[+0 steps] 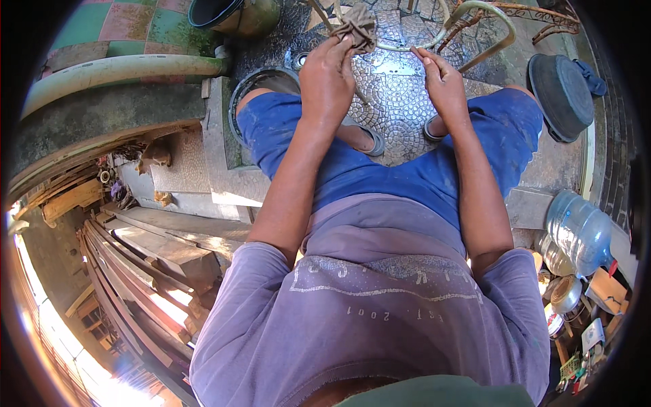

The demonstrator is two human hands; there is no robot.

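Note:
My left hand (pixel 327 81) is closed around a crumpled grey-brown cloth (pixel 357 28), which bunches out past the fingertips. To its right, my right hand (pixel 445 87) pinches a thin, cream-coloured bent metal tube frame (pixel 487 54), thumb and forefinger meeting at the tube. The frame loops away from me above the wet, mosaic-patterned floor (pixel 397 102), between and beyond my knees. Its far end runs out of the top of the view, so its whole shape is hidden. The cloth is beside the frame; whether they touch I cannot tell.
By my left knee stands a dark round basin (pixel 239 95), with a bucket (pixel 247 17) farther off. A low wall (pixel 102 108) borders the left, above stacked planks (pixel 173 247). At right are an overturned black tub (pixel 561 95), a rusty metal frame (pixel 542 12) and a clear water jug (pixel 580 227).

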